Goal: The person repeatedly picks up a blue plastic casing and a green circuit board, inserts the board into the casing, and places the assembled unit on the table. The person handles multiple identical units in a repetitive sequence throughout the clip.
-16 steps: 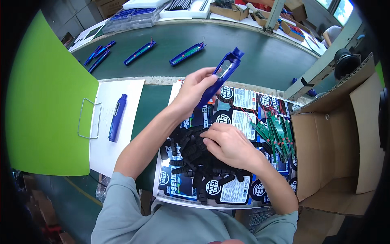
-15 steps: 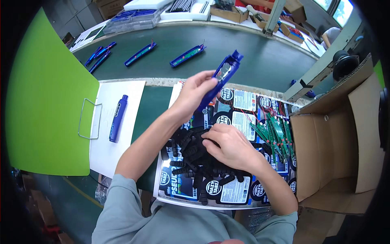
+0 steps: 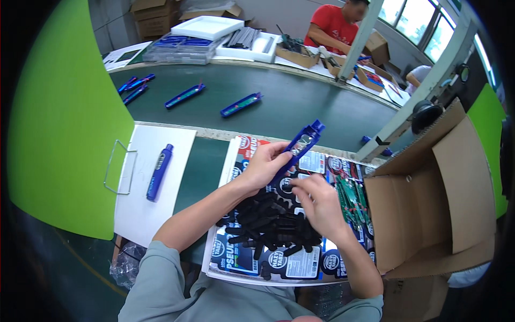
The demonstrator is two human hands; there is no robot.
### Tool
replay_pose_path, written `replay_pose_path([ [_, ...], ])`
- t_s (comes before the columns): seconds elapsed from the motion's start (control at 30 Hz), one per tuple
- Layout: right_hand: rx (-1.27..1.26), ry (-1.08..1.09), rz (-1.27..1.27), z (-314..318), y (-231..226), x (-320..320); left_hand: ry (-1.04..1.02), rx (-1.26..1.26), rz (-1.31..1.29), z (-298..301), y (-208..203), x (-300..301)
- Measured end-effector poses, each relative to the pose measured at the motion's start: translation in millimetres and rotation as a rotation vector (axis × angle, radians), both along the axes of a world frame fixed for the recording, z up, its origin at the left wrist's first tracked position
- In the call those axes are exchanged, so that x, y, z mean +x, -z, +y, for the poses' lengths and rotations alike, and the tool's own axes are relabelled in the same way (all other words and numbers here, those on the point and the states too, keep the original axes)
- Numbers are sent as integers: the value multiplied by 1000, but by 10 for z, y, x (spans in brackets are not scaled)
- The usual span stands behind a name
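My left hand (image 3: 266, 167) is closed round a long blue plastic housing (image 3: 301, 144), held tilted above the work surface with its open side showing metal contacts inside. Just right of it, my right hand (image 3: 321, 206) is in a pinch close to the housing's lower end. Something small and dark may be at its fingertips, but I cannot make it out. Below both hands lies a heap of ribbed black pieces (image 3: 268, 222) on printed sheets (image 3: 230, 260). Several green circuit boards (image 3: 351, 201) with red wires lie to the right of my right hand.
Another blue housing (image 3: 160, 173) lies on white paper at left, beside a green panel (image 3: 64, 129). Housings with boards, one nearer (image 3: 240, 105), rest on the green belt (image 3: 289, 88). An open cardboard box (image 3: 413, 214) stands at right. A person in red (image 3: 332, 27) sits across.
My right hand has left the black heap and come up beside the blue housing, fingers pinched. The head view has tilted up, bringing the person across into sight.
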State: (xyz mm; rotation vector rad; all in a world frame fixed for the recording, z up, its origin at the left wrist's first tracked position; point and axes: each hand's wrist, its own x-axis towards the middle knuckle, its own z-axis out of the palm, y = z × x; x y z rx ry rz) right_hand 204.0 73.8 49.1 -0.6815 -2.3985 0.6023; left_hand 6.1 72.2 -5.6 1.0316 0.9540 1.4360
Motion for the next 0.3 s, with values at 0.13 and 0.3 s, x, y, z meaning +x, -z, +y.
replay_pose_path([
  [0.13,-170,270,214,209,-193,94,-7,46,64,-61,-44,99],
  [0.3,234,211,89,363,-358,117,-5,49,113,-82,-7,216],
])
